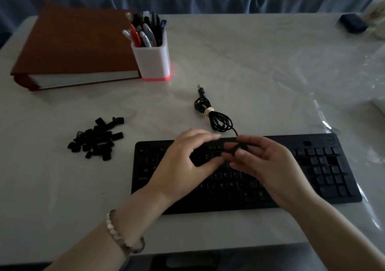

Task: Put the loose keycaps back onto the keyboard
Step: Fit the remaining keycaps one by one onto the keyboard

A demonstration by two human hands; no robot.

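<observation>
Fingers (253,141) of the right hand (270,166) pinch a small dark keycap (240,147) above the keyboard (325,166), as seen on my feed (too dim to read its letter). Just left of them, the left hand (183,162) hovers with fingers spread, holding nothing. Well left of both hands lies the pile of loose keycaps (96,139); beyond the fingertips, a bundled cable (216,117).
</observation>
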